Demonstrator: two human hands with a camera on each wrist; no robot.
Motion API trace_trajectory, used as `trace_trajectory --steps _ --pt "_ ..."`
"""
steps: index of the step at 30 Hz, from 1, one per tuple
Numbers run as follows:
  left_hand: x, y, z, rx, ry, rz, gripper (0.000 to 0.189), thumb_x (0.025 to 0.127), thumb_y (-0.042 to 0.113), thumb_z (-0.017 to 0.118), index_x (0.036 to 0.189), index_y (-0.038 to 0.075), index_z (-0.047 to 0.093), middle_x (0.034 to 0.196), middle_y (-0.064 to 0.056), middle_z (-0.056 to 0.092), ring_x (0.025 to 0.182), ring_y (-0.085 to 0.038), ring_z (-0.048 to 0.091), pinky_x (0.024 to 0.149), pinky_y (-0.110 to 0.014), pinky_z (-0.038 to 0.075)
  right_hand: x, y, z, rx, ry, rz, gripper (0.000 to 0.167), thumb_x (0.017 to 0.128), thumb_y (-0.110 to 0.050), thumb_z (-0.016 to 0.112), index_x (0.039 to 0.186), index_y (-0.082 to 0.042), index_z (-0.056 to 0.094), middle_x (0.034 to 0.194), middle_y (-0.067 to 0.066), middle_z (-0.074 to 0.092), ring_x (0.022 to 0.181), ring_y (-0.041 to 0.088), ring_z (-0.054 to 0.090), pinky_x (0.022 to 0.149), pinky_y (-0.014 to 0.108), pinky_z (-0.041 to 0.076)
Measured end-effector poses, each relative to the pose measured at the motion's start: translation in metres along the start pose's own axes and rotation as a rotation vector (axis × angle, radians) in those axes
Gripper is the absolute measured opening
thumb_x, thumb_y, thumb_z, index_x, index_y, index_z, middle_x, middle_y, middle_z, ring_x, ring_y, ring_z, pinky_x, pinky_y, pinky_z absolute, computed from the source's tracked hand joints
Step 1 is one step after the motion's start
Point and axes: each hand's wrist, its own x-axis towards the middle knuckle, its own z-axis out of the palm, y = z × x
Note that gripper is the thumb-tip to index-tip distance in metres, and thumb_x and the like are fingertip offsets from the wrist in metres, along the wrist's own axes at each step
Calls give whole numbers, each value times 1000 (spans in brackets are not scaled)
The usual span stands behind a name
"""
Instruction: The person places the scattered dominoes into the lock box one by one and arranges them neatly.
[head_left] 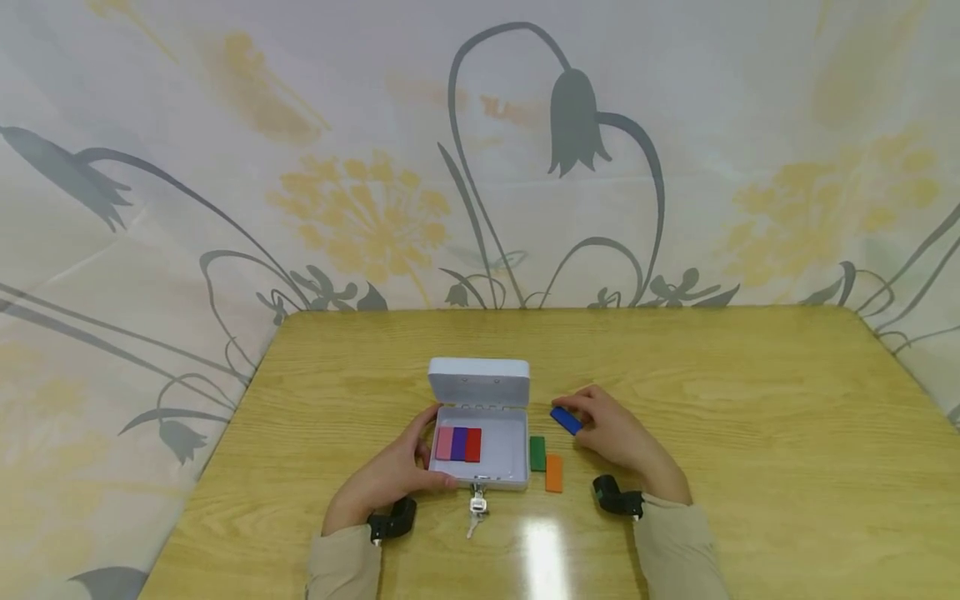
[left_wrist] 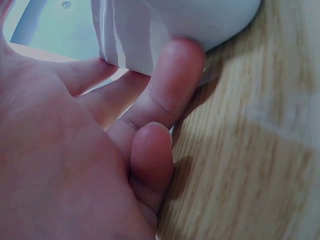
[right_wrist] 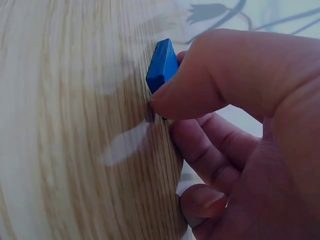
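A white cash box (head_left: pixel 504 450) stands on the table with its lid (head_left: pixel 480 387) raised at the back. Inside, toward the left, a pink block (head_left: pixel 445 443), a purple block (head_left: pixel 459 444) and a red block (head_left: pixel 473 445) lie side by side. My left hand (head_left: pixel 393 471) grips the box's left side, thumb at the front edge and fingers along the side wall (left_wrist: pixel 135 30). To the right of the box, my right hand (head_left: pixel 618 433) pinches a blue block (right_wrist: pixel 162 65) between thumb and fingers, low over the tabletop.
Close by the box's right side lie a green block (head_left: pixel 537 454) and an orange block (head_left: pixel 554 473). A key (head_left: pixel 474 521) hangs from the lock at the box's front. Behind the wooden table (head_left: pixel 750 400) rises a flower-patterned cloth (head_left: pixel 675 67).
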Motion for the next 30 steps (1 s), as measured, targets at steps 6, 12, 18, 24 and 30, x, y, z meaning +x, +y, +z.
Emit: trace_trajectory --steps 6,12,18,24,30 --pt "-5 16 2 2 -6 -8 104 66 22 80 144 18 11 89 -14 49 78 -21 44 62 -30 40 -2 0 0 -18 -4 19 49 74 -3 65 121 -15 55 105 2 47 85 16 45 71 32 39" --pt "-10 29 1 2 -7 -2 103 67 21 79 144 13 10 86 -14 51 76 -20 45 61 -28 40 -1 -2 -2 -61 -7 -1 48 77 -11 69 123 -15 54 107 3 47 89 16 46 75 34 40" --pt "-9 26 1 0 -3 0 103 68 18 79 143 10 9 86 -15 51 76 -20 45 61 -28 40 1 -2 -1 -60 3 20 44 76 -16 71 118 -16 57 102 1 47 87 16 46 74 33 40" --pt "-1 5 1 28 4 -4 105 65 27 80 144 20 10 86 -10 50 76 -19 45 61 -28 40 2 -2 2 -42 19 53 44 74 -19 73 115 -16 58 98 1 47 85 16 45 73 32 40" --pt "0 0 0 38 6 -5 106 63 32 81 143 22 11 86 -11 51 77 -20 46 61 -30 41 2 -2 1 -44 4 47 47 75 -16 71 119 -17 56 98 0 47 86 15 45 72 32 39"
